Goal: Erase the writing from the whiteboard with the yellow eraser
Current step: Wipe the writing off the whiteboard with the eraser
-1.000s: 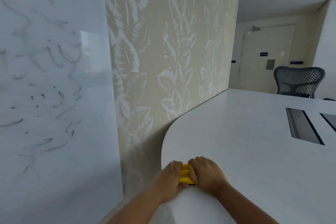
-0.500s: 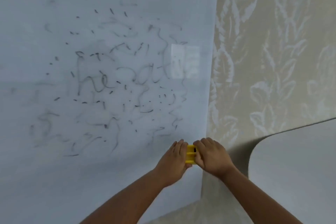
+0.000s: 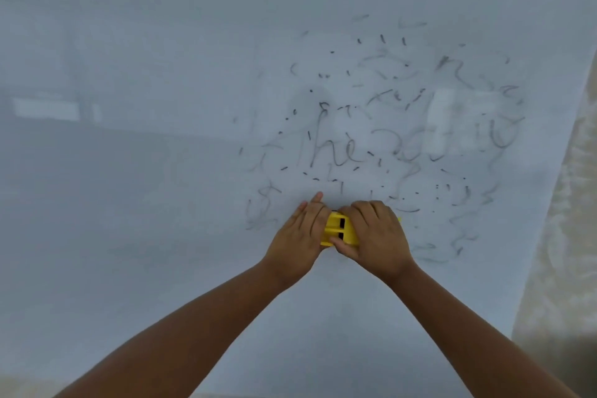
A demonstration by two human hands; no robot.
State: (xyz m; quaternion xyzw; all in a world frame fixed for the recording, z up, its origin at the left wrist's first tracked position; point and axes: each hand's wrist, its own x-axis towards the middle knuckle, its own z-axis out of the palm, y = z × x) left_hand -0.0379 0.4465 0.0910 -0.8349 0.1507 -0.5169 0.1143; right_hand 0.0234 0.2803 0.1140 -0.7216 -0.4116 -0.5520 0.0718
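You are facing a glossy white whiteboard [image 3: 161,203] that is filling nearly the whole frame. Just right of centre, you are holding a small yellow plastic eraser [image 3: 339,231] between your two hands, with two dark rectangular slots showing on its visible face. Your left hand [image 3: 298,241] is curling around the eraser's left end, its fingers [image 3: 311,205] pointing up the board. Your right hand [image 3: 376,234] is closing over the right end, its knuckles bent and its thumb tucking under the lower edge, so both hands are gripping the eraser together. The eraser appears to be lying against the board surface, though actual contact cannot be told. Above and to the right of your hands, smeared grey marker writing [image 3: 387,139] is spreading across the upper right of the frame as loops, dashes and specks. Along the right edge, a strip of beige leaf-patterned wall [image 3: 565,236] is showing, blurred.
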